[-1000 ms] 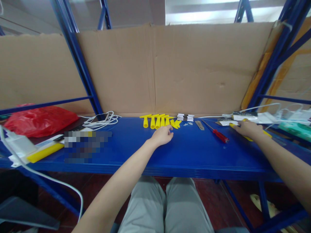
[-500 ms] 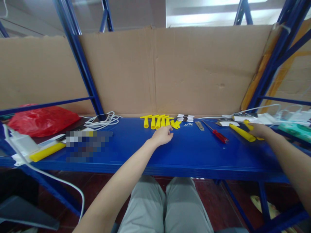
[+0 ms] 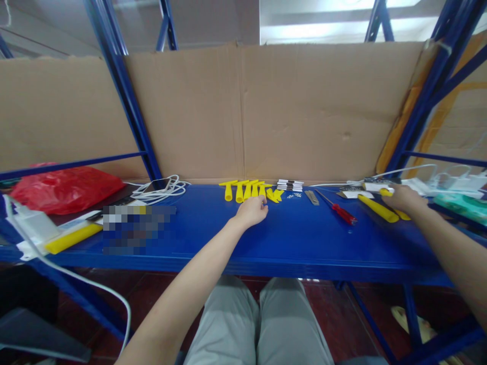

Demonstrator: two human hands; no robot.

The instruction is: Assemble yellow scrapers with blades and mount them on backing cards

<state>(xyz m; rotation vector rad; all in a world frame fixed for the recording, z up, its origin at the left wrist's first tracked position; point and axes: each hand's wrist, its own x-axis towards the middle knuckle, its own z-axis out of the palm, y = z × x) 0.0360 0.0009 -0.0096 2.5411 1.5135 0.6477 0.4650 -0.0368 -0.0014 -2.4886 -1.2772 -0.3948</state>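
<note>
My left hand (image 3: pixel 252 211) rests over the blue bench with its fingers loosely curled and partly apart, at the right part of a row of yellow T-shaped plastic pieces (image 3: pixel 239 192). I see nothing held in it; its fingertips lie close to the row and to small flat yellow pieces (image 3: pixel 274 195). At the right, my right hand (image 3: pixel 406 197) is closed over a long yellow handle (image 3: pixel 402 215), whose middle it hides. Beside that lies another yellow tapered handle (image 3: pixel 378 209).
A red screwdriver (image 3: pixel 343 213), thin metal strips (image 3: pixel 312 197), tiny screws (image 3: pixel 294 195) and stacked white packets (image 3: pixel 290 185) lie mid-bench. Left are a red plastic bag (image 3: pixel 68 187), coiled white cable (image 3: pixel 167 187) and a yellow bar (image 3: pixel 74 238). Cardboard (image 3: pixel 304 111) stands behind.
My left hand has shifted slightly left and its fingers have curled in a little. My right hand has drawn slightly left and up over the yellow handle.
</note>
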